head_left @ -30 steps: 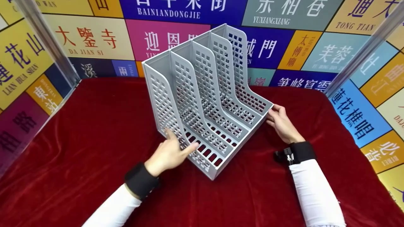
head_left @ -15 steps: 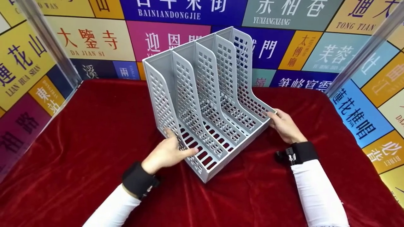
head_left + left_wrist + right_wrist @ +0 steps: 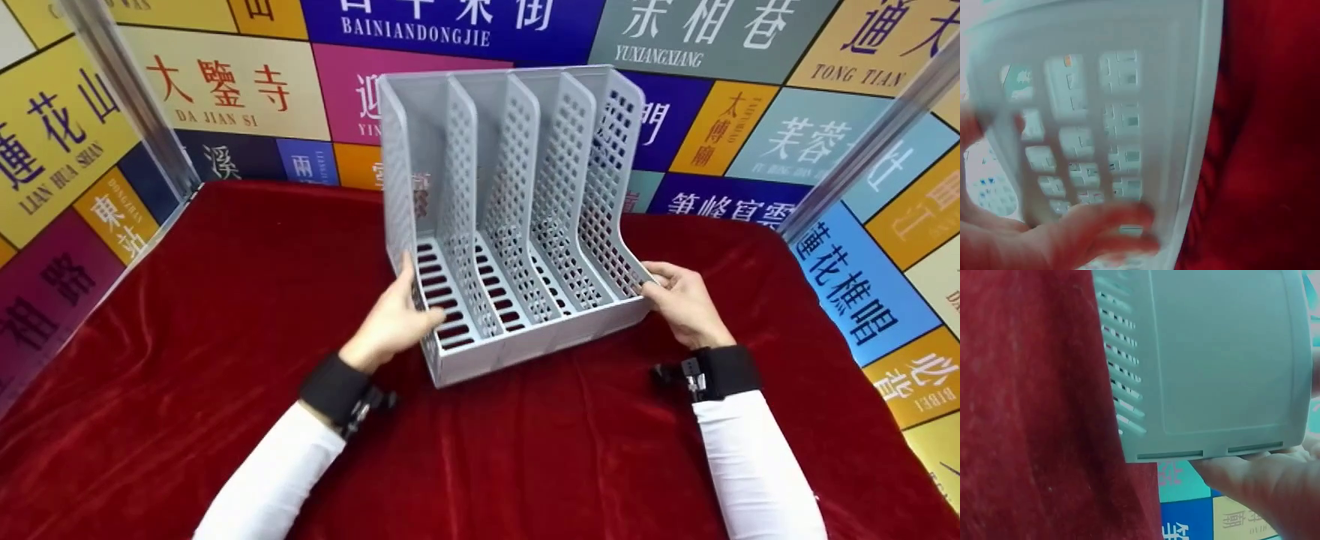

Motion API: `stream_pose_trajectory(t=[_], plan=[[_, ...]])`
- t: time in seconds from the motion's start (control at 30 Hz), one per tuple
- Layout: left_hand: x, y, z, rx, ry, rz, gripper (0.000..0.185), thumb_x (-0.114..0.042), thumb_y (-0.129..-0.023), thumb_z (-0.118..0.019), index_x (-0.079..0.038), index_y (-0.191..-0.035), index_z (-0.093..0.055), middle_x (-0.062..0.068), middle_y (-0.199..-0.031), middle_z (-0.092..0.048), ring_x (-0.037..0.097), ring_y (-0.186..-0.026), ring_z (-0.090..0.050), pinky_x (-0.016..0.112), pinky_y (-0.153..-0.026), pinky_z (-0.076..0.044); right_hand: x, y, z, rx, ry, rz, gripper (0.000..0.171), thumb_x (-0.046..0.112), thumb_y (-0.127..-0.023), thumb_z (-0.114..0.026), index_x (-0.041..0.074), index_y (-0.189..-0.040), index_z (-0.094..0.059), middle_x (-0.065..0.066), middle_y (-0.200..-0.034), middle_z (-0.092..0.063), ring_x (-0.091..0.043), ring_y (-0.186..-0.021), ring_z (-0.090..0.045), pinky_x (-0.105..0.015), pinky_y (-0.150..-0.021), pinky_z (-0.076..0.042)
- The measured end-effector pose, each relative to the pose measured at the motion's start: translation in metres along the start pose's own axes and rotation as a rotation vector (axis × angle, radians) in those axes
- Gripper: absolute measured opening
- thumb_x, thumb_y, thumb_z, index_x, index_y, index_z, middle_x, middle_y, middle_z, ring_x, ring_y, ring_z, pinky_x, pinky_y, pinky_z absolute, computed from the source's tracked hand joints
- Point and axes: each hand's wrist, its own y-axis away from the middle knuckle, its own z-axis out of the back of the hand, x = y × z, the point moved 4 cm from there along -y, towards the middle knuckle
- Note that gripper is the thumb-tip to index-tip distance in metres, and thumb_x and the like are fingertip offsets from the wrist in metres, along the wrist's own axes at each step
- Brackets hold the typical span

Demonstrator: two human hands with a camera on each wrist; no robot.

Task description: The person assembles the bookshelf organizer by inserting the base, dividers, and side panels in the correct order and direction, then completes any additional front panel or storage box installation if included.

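Observation:
A grey plastic magazine file rack (image 3: 544, 339) with upright perforated dividers stands on the red cloth, its slots facing me. My left hand (image 3: 388, 319) holds its left side wall low down, thumb over the edge and fingers along the outside. In the left wrist view, blurred fingers of the left hand (image 3: 1089, 239) lie against the perforated wall of the rack (image 3: 1174, 107). At the front right corner, my right hand (image 3: 686, 301) pinches the rack's low edge. The right wrist view has the right hand (image 3: 1258, 486) at the end of the smooth front panel.
Dark red velvet cloth (image 3: 525, 457) covers the table. Behind it rises a wall (image 3: 236, 86) of coloured panels with Chinese lettering. Clear posts stand at the back left (image 3: 131, 97) and back right (image 3: 870, 142).
The rack has turned so that its front faces me more squarely; its near left corner has swung left and away. Both hands keep hold, the left one shifting slightly farther from me.

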Motion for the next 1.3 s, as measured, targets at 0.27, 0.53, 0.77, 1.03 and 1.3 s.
stream_pose_trajectory(t=[0.27, 0.53, 0.77, 1.03, 1.3], plan=[[0.0, -0.048, 0.009, 0.064, 0.152, -0.05, 0.103, 0.012, -0.081, -0.057, -0.015, -0.161, 0.003, 0.005, -0.171, 0.004, 0.011, -0.11, -0.062, 0.018, -0.061, -0.051, 0.008, 0.003, 0.001, -0.16, 0.036, 0.034, 0.052, -0.015, -0.086, -0.048, -0.022, -0.137, -0.043, 0.006, -0.09, -0.074, -0.002, -0.082, -0.069, -0.015, -0.074, -0.056], [0.004, -0.105, 0.006, 0.089, 0.298, -0.083, 0.1, 0.02, -0.079, -0.046, -0.018, -0.162, -0.004, 0.004, -0.171, -0.003, 0.024, -0.158, -0.006, 0.045, -0.119, -0.037, 0.016, 0.006, -0.004, -0.372, 0.052, 0.082, 0.047, -0.018, -0.082, -0.047, -0.012, -0.127, -0.06, -0.005, -0.109, -0.07, -0.007, -0.089, -0.061, -0.011, -0.062, -0.047], [0.012, -0.13, 0.003, 0.091, 0.297, -0.044, 0.085, 0.016, -0.089, -0.039, -0.011, -0.161, -0.003, 0.007, -0.171, -0.002, 0.023, -0.158, -0.006, 0.038, -0.128, -0.014, 0.008, 0.003, -0.011, -0.393, -0.006, 0.086, 0.036, -0.021, -0.081, -0.046, -0.013, -0.114, -0.058, -0.027, -0.144, -0.053, -0.025, -0.135, -0.051, -0.01, -0.082, -0.049], [0.009, -0.118, 0.0, 0.017, 0.045, 0.04, 0.079, -0.011, -0.101, -0.048, -0.012, -0.162, 0.002, 0.008, -0.171, -0.001, 0.016, -0.148, -0.03, 0.03, -0.123, -0.026, 0.002, -0.001, -0.01, -0.352, 0.083, -0.042, 0.054, -0.01, -0.087, -0.048, -0.009, -0.14, -0.039, -0.024, -0.146, -0.046, -0.02, -0.115, -0.051, -0.012, -0.079, -0.047], [0.011, -0.09, -0.016, -0.061, -0.099, 0.018, 0.065, -0.024, -0.103, -0.046, -0.003, -0.159, -0.02, 0.019, -0.16, -0.037, 0.031, -0.147, -0.038, 0.043, -0.124, -0.029, -0.007, -0.001, -0.003, -0.098, 0.174, -0.101, 0.056, 0.01, -0.105, -0.035, -0.006, -0.153, -0.012, -0.029, -0.153, -0.034, -0.027, -0.133, -0.043, -0.02, -0.105, -0.042]])
